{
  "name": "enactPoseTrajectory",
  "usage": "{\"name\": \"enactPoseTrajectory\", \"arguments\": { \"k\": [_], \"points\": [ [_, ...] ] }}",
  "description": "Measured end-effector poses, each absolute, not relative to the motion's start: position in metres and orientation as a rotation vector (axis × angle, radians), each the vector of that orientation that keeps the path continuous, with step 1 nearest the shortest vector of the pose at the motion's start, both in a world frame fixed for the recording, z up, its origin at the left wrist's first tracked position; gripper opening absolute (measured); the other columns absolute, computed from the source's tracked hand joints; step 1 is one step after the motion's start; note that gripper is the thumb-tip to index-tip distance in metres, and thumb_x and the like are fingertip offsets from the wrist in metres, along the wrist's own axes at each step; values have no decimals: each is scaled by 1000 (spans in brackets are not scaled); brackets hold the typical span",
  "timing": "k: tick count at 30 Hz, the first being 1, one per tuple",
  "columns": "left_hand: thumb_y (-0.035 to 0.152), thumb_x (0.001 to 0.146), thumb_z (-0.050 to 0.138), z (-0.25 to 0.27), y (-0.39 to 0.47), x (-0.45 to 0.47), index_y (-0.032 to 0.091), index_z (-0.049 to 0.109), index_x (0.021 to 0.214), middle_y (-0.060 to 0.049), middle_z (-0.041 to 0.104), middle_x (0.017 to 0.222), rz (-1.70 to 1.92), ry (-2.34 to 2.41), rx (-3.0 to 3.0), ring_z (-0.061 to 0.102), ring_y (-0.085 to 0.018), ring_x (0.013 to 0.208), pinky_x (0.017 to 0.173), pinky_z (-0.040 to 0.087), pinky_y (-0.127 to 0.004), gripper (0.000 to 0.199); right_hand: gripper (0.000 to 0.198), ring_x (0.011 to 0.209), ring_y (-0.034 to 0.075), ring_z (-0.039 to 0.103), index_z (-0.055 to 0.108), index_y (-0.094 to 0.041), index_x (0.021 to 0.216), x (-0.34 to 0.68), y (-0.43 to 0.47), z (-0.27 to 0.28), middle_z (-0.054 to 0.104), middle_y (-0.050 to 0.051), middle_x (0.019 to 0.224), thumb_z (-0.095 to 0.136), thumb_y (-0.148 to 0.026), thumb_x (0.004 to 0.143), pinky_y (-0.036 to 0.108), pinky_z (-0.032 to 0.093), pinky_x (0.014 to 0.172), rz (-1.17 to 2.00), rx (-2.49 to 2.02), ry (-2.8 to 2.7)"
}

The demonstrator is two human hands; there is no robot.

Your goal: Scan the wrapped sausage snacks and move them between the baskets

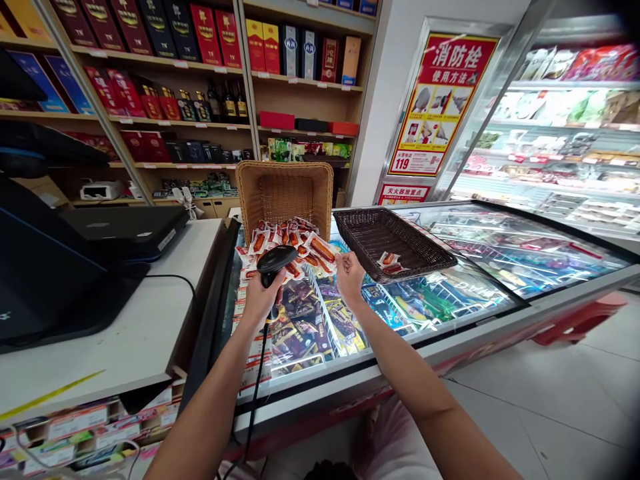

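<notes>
While the black handheld barcode scanner [276, 259] is gripped by its handle in the left hand [261, 293], a film-wrapped sausage [321, 251] is pinched at its right edge between the thumb and fingers of the right hand [351, 275]. It is held just in front of the tan wicker basket [285, 190], toward that basket's right side, and the two hands are kept apart.

The wrapped sausage can be judged light and fairly firm, with some give; its film is probably slick and easily creased. It is best taken by the flat margin of the wrapper, as is done now, or around the middle if a surer hold is wanted.

A loose heap of similar sausage packets [260, 241] is spread in the basket's mouth and in front of it, partly covered by the scanner head. From the scanner, a black cord [257, 393] is hung down in front of the basket, where it could be snagged. To the basket's right, a dark brown wicker tray [400, 233] is placed, with a few packets [390, 261] in its near part. Both are supported by a glass-topped chest freezer [450, 327]. To the basket's left, a white counter [125, 313] is occupied by a black checkout terminal [55, 247].
</notes>
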State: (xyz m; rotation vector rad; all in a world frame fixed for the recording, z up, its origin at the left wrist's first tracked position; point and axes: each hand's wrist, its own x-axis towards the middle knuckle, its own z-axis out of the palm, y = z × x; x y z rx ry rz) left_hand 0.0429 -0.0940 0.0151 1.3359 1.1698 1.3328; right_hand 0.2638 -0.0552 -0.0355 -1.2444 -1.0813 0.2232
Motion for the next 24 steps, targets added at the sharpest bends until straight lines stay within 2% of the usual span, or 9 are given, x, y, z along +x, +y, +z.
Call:
{"name": "enactPoseTrajectory", "arguments": {
  "k": [18, 21, 24],
  "points": [
    [66, 83, 73, 10, -96, 42, 22, 55, 56, -1, 53, 45, 1200, 1177, 1487, 45, -11, 39, 41, 33, -25, 55, 47, 62, 17, 56, 56, -24, 79, 263, -62, -26, 62, -1, 67, 52, -69, 94, 31, 45, 67, 247, -1240, -1074],
    [66, 82, 74, 11, -97, 44, 22, 54, 58, 0, 54, 46, 1204, 1189, 1474, 45, -11, 39, 42, 35, -25, 54, 47, 62, 16, 56, 55, -24, 78, 262, -57, -29, 60, -2, 66, 59, -70, 90, 32, 49, 68, 322, -1184, -1005],
    [64, 78, 78, 12, -96, 45, 22, 55, 62, 1, 54, 48, 1269, 1177, 1418, 47, -11, 40, 42, 36, -25, 51, 48, 66, 17, 61, 51, -25, 75, 267, -47, -33, 59, -3, 67, 70, -68, 84, 34, 57, 71, 543, -1046, -771]
  ]
}}
